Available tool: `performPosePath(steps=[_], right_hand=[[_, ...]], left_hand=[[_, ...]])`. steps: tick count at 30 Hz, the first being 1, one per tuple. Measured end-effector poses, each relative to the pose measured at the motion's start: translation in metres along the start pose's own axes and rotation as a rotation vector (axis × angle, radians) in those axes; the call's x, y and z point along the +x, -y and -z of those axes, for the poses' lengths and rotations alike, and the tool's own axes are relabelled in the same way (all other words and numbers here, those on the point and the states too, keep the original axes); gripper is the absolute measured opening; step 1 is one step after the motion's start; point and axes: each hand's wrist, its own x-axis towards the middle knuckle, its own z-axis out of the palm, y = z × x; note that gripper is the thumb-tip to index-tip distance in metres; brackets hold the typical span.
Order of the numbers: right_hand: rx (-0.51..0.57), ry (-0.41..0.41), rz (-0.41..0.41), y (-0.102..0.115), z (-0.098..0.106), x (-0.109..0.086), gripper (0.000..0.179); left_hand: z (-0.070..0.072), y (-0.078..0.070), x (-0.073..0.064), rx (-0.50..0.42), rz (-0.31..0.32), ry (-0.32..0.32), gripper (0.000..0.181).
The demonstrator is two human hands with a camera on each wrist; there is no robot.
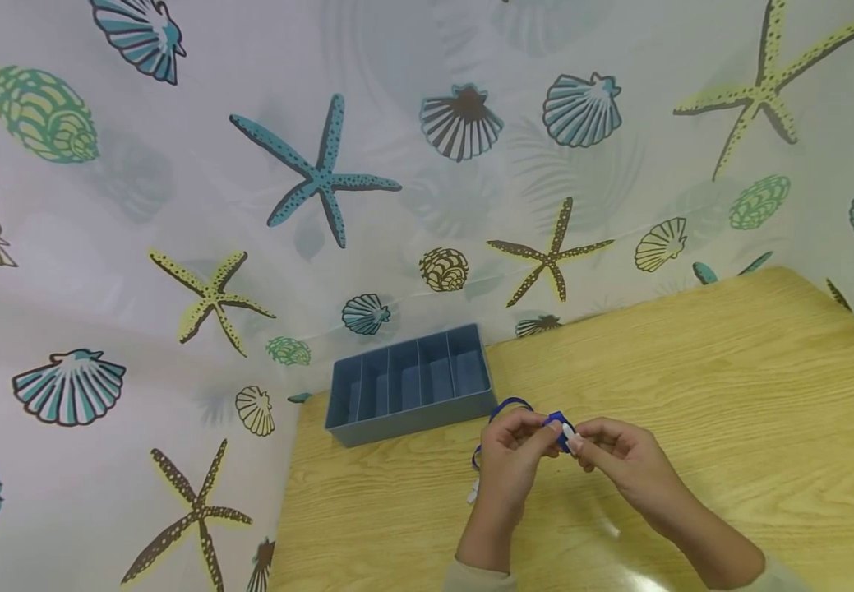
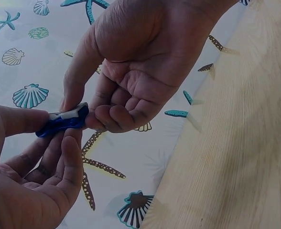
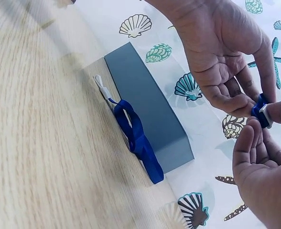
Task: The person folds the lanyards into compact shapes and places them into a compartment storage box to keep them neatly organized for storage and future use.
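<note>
Both hands meet above the table at a small folded blue strap (image 1: pixel 561 434) with a white plastic piece (image 3: pixel 265 116) along it. My left hand (image 1: pixel 508 452) pinches one end of it between thumb and fingers. The other end, in the left wrist view, is pinched by my right hand (image 2: pixel 150 62), thumb and fingertips right at the white piece. A blue lanyard (image 3: pixel 139 143) lies loosely looped on the table, partly hidden behind the left hand in the head view. Its white end with a thin loop (image 3: pixel 102 87) points away from the coils.
A grey-blue tray (image 1: pixel 412 423) with several narrow compartments stands at the table's back left, beside the lanyard. The wood-grain table (image 1: pixel 730 395) extends to the right. A white curtain (image 1: pixel 397 49) printed with shells and starfish hangs behind and at the left.
</note>
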Motion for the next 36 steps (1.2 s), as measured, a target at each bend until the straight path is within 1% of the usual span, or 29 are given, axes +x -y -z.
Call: performPosePath(steps=[6, 11, 15, 22, 29, 36], right_hand=[[-0.007, 0.010, -0.001, 0.000, -0.003, 0.000, 0.021], [-0.014, 0.012, 0.000, 0.001, -0.005, -0.001, 0.022], [-0.014, 0.004, 0.000, 0.001, -0.004, -0.001, 0.022], [-0.008, 0.008, -0.015, 0.002, -0.003, -0.002, 0.024], [-0.013, -0.002, -0.026, 0.001, -0.003, -0.002, 0.024], [-0.011, -0.010, -0.027, -0.002, -0.003, 0.000, 0.025]], left_hand=[[-0.001, 0.000, -0.001, 0.012, 0.000, -0.010, 0.020], [0.000, 0.000, -0.002, 0.002, 0.020, -0.022, 0.020], [0.001, 0.000, -0.001, 0.000, 0.045, -0.011, 0.023], [0.003, 0.001, 0.000, 0.001, 0.071, 0.019, 0.026], [0.004, 0.004, 0.002, 0.006, 0.097, 0.012, 0.023], [0.011, 0.005, 0.003, 0.038, 0.090, -0.017, 0.021]])
